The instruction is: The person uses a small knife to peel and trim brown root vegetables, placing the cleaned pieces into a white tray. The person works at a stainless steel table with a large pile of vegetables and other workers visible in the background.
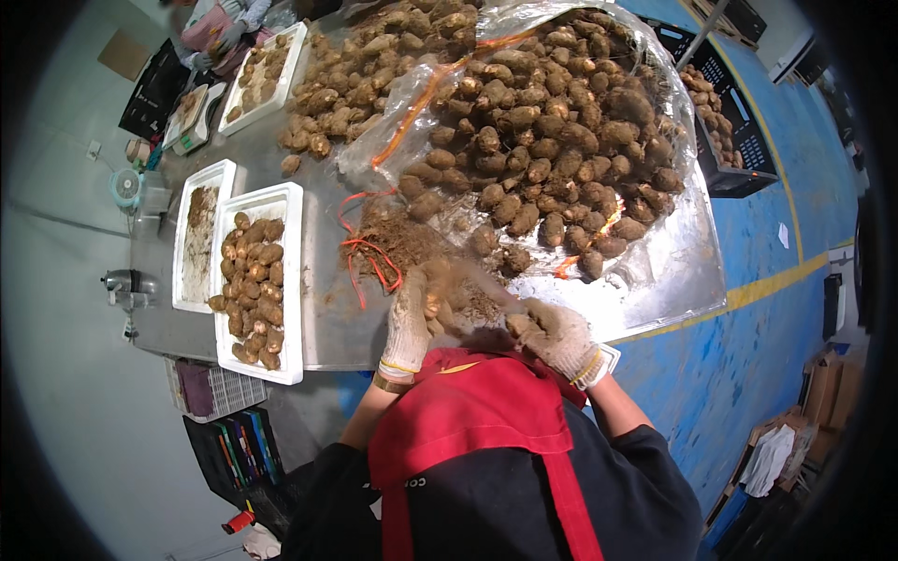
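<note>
Both my hands wear dirty knitted work gloves and are close together at the near edge of the metal table (337,329). My left hand (414,308) is closed around a brown, hairy taro corm (440,284), which is blurred. My right hand (558,329) grips the handle of a knife, whose blade (487,284) is blurred and points towards the corm. Under and beyond my hands is a heap of root fibres and soil (400,235) with a red string (372,249) on it. Past that, many unpeeled taro corms (554,126) are piled on a clear plastic sheet.
At the left, a white foam tray (295,280) of trimmed corms overlaps another tray (179,245) with soil in it. Farther off stand a third tray (298,59), a scale (200,126) and a person with gloved hands (228,38). A black crate (744,182) of corms stands right.
</note>
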Motion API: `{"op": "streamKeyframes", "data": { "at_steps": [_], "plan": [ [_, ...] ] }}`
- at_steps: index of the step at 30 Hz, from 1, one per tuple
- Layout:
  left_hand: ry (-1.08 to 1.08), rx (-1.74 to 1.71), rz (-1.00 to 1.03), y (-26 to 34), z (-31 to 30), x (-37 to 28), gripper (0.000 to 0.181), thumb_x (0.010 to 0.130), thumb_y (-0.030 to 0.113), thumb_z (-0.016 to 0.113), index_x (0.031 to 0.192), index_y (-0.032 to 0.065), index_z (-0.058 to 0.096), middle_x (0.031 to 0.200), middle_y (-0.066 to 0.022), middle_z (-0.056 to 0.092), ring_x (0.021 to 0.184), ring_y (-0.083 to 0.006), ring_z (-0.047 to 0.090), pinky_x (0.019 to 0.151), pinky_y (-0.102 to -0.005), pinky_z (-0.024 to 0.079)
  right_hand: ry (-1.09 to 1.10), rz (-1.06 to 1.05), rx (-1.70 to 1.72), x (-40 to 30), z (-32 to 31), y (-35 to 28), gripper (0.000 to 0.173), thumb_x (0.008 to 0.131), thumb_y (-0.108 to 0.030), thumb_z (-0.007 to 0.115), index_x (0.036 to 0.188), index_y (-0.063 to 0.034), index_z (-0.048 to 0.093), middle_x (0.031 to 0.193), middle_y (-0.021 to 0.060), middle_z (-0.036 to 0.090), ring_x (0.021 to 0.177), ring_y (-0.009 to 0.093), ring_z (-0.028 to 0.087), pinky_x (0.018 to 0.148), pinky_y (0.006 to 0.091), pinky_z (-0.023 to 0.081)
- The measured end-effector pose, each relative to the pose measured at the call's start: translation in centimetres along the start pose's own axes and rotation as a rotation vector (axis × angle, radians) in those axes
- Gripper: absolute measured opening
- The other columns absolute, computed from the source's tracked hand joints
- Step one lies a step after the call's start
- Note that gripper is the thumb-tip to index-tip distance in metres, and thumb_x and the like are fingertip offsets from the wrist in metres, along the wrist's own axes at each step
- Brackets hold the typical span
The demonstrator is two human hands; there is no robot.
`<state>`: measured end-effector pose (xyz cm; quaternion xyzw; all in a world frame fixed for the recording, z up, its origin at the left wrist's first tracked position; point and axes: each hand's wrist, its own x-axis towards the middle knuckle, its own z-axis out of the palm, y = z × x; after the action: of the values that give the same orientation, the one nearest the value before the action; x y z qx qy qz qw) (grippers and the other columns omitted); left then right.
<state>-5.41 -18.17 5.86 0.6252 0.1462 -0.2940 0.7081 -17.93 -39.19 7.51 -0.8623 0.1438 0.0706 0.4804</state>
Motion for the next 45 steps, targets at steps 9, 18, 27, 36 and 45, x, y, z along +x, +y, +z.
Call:
{"op": "streamKeyframes", "data": {
  "at_steps": [9, 18, 27, 36, 45],
  "plan": [
    [-0.156, 0.139, 0.251, -0.6, -0.5, -1.2, 0.05, 0.107, 0.049, 0.045, 0.13, 0.0081, 0.062, 0.084, -0.0013, 0.064, 0.055, -0.0064, 0.053, 0.043, -0.0203, 0.036, 0.09, 0.18, -0.262, 4.3, 0.2, 0.2, 0.035, 0.098, -0.042, 0.06, 0.109, -0.011, 0.071, 0.083, 0.0183, 0.071, 0.081, 0.037, 0.071, 0.071, 0.0467, 0.055],
    [-0.126, 0.162, 0.165, -2.5, -1.7, 0.0, 0.05, 0.107, 0.05, 0.045, 0.127, 0.0089, 0.065, 0.074, 0.0012, 0.059, 0.053, -0.0063, 0.051, 0.044, -0.0217, 0.036, 0.014, -0.077, -0.068, 2.8, 2.0, -1.4, 0.031, 0.097, -0.04, 0.063, 0.108, -0.0127, 0.072, 0.086, 0.0163, 0.071, 0.083, 0.037, 0.07, 0.072, 0.0458, 0.054],
    [-0.039, -0.24, -0.21, 0.0, -0.8, -0.1, 0.046, 0.105, 0.052, 0.047, 0.111, 0.0123, 0.069, 0.058, 0.0025, 0.046, 0.045, -0.0094, 0.041, 0.039, -0.0234, 0.029, -0.094, -0.235, -0.061, 2.5, 1.1, -3.2, 0.035, 0.097, -0.04, 0.063, 0.118, -0.0129, 0.07, 0.092, 0.0152, 0.073, 0.088, 0.035, 0.071, 0.075, 0.0456, 0.056],
    [-0.14, -0.238, -0.204, -0.5, -2.1, -0.6, 0.032, 0.107, 0.039, 0.05, 0.129, 0.0182, 0.06, 0.065, 0.0015, 0.043, 0.051, -0.0124, 0.038, 0.045, -0.0264, 0.032, 0.01, -0.053, 0.026, 3.9, 2.5, 0.1, 0.035, 0.098, -0.037, 0.065, 0.122, -0.0119, 0.07, 0.081, 0.0128, 0.072, 0.075, 0.032, 0.071, 0.067, 0.0426, 0.055],
    [-0.276, -0.477, -0.229, -3.5, -3.0, 2.2, 0.043, 0.11, 0.046, 0.041, 0.116, 0.0089, 0.064, 0.067, 0.004, 0.044, 0.049, -0.0096, 0.033, 0.042, -0.0254, 0.029, -0.175, -0.157, -0.105, 4.2, 3.0, -0.8, 0.04, 0.099, -0.048, 0.057, 0.118, -0.0141, 0.067, 0.092, 0.018, 0.072, 0.089, 0.038, 0.07, 0.078, 0.0473, 0.054]
  ]
}}
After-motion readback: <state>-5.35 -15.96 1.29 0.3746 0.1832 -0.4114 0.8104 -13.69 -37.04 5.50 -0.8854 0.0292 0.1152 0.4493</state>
